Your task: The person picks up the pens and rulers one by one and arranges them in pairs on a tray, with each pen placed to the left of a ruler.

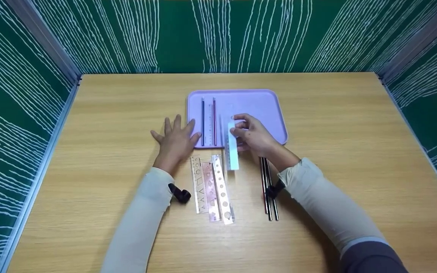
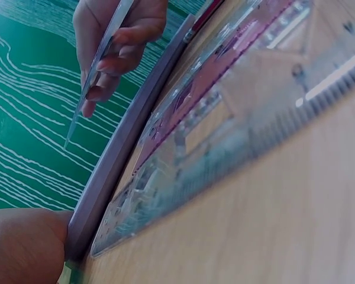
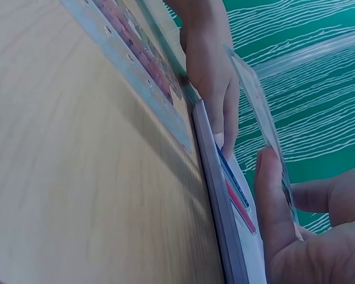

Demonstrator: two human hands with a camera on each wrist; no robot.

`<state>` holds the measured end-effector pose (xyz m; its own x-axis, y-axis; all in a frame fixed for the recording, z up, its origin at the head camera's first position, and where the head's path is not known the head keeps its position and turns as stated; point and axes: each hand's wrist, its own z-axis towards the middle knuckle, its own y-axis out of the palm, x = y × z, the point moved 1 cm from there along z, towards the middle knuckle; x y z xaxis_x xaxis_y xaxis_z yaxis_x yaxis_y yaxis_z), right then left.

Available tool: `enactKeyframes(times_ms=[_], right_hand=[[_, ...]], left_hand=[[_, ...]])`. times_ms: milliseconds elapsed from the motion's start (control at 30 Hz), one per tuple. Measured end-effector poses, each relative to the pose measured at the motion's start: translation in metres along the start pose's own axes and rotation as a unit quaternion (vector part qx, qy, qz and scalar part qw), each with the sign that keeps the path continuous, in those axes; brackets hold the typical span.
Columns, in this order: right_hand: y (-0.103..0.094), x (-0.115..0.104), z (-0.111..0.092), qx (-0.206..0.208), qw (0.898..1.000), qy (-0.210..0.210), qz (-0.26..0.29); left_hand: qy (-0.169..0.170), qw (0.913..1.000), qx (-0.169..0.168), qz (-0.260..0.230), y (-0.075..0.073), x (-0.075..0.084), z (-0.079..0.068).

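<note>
left grip (image 1: 176, 141) spread wide; right grip (image 1: 255, 135) pinches a seemingly clear ruler (image 1: 233, 153); slipping could strike the red pencil (image 1: 214, 123), eleven o'clock.

The tray (image 1: 256, 103) has upper-right room; pencils (image 1: 214, 123) obstruct its left.

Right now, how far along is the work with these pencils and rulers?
Apparently done: a slim dark blue pencil, a clear plastic ruler and a red pencil lie in the purple rectangular tray. In hand: the right hand holds a raised translucent ruler at the tray's near edge. Probably remaining: three flat stencil rulers and several slim dark pencils on the wooden table.
</note>
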<state>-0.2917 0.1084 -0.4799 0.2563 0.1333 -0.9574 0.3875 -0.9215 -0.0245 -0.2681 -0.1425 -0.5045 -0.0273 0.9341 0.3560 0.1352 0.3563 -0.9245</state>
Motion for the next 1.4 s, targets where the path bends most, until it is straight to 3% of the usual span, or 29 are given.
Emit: enactKeyframes(times_ms=[1400], right_hand=[[-0.009, -0.019, 0.060, 0.066, 0.997, 0.003, -0.030]], left_hand=[[0.005, 1.0000, 0.007, 0.003, 0.001, 0.000, 0.001]])
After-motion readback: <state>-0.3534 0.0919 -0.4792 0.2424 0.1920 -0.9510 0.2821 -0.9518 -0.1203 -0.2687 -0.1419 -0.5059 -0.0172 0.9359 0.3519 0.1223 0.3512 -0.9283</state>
